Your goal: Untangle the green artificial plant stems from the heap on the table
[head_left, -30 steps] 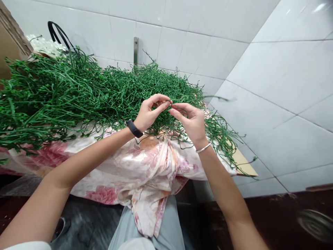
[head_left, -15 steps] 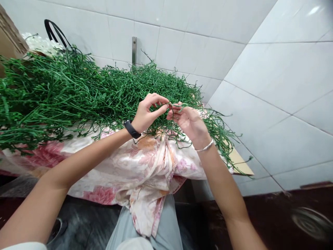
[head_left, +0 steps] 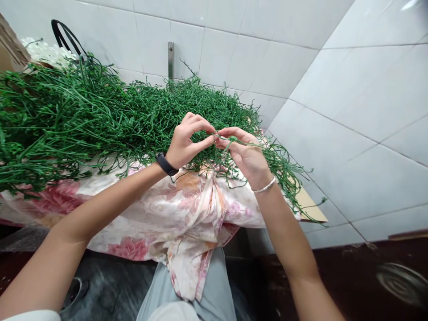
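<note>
A big heap of thin green stems (head_left: 100, 116) lies on a table covered with a floral cloth (head_left: 187, 209). Both hands work together above the heap's near edge. My left hand (head_left: 187, 142), with a black band on the wrist, pinches one green stem (head_left: 240, 141) between thumb and fingers. My right hand (head_left: 245, 154), with a silver bracelet, has its fingers curled round the same stem, which trails off to the right. The fingertips of the two hands almost touch.
White tiled walls (head_left: 301, 71) meet in a corner behind and to the right. A metal bracket (head_left: 170, 60) stands on the wall. White flowers (head_left: 47, 51) and a black handle (head_left: 65, 38) sit at the back left. The bare table corner (head_left: 310, 209) sticks out at right.
The right hand has turned from palm-up and loosely spread to curled round the stem. Both hands shifted slightly down and left, and the stem now trails to the right.
</note>
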### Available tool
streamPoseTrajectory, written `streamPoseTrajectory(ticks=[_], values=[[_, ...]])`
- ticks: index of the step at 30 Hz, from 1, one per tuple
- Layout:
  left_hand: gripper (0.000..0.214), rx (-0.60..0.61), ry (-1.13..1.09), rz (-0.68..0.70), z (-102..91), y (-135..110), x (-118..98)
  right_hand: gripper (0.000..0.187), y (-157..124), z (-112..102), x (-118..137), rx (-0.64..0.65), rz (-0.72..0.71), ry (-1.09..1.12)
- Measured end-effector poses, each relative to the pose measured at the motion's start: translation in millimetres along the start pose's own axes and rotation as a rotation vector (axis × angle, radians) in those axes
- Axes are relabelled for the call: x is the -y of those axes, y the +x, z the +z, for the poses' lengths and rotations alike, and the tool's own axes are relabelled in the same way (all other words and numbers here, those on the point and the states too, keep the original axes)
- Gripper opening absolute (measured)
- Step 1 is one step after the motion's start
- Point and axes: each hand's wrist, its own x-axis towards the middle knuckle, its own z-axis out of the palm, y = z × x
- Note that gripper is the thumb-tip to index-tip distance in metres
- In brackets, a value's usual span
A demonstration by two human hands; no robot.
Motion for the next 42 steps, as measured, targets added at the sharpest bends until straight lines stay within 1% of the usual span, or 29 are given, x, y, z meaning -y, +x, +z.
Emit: streamPoseTrajectory(ticks=[8,12,14,16,19,21,23,25,27,29,31,33,36,39,42], values=[[0.008,0.042,0.036,0.016,-3.5,0.7,0.2,0.017,-2.3,3.8,-1.0,-0.037,-0.148,-0.303],[0.010,0.073,0.018,-0.001,-4.6,2.8,2.8,0.014,-4.1,5.6,-1.9,-0.070,-0.261,-0.454],[0.013,0.096,-0.054,-0.044,-5.4,4.5,5.2,0.012,-4.9,5.3,-2.2,-0.082,-0.358,-0.571],[0.016,0.138,-0.173,-0.121,-6.5,6.4,8.0,0.010,-5.5,4.4,-2.7,-0.105,-0.478,-0.709],[0.016,0.263,-0.390,-0.278,-8.1,8.7,12.0,0.012,-6.1,2.9,-4.1,-0.150,-0.636,-0.917],[0.017,0.355,-0.519,-0.351,-8.8,9.6,13.8,0.017,-6.6,2.1,-5.0,-0.156,-0.702,-1.021],[0.018,0.393,-0.578,-0.385,-9.1,10.0,14.4,0.020,-7.4,1.9,-5.3,-0.139,-0.732,-1.050],[0.019,0.352,-0.551,-0.387,-9.4,10.0,14.0,0.018,-8.2,2.5,-5.0,-0.106,-0.694,-0.984],[0.021,0.273,-0.461,-0.343,-9.9,9.9,12.9,0.015,-8.4,3.6,-4.6,-0.075,-0.575,-0.860],[0.022,0.207,-0.359,-0.264,-10.4,9.8,11.5,0.018,-7.7,4.5,-4.8,-0.053,-0.433,-0.730],[0.023,0.181,-0.286,-0.195,-10.6,9.5,10.2,0.021,-6.0,4.5,-5.2,-0.058,-0.341,-0.641],[0.024,0.181,-0.248,-0.152,-10.6,9.2,9.4,0.021,-3.8,3.3,-5.4,-0.075,-0.294,-0.621],[0.023,0.195,-0.212,-0.119,-10.3,8.6,9.0,0.023,-1.5,0.7,-4.6,-0.071,-0.265,-0.626],[0.020,0.194,-0.203,-0.123,-10.0,8.4,9.0,0.023,-1.3,-0.8,-3.3,-0.075,-0.315,-0.627],[0.018,0.176,-0.216,-0.160,-9.6,8.7,9.0,0.025,-2.3,-0.4,-3.7,-0.091,-0.382,-0.720]])
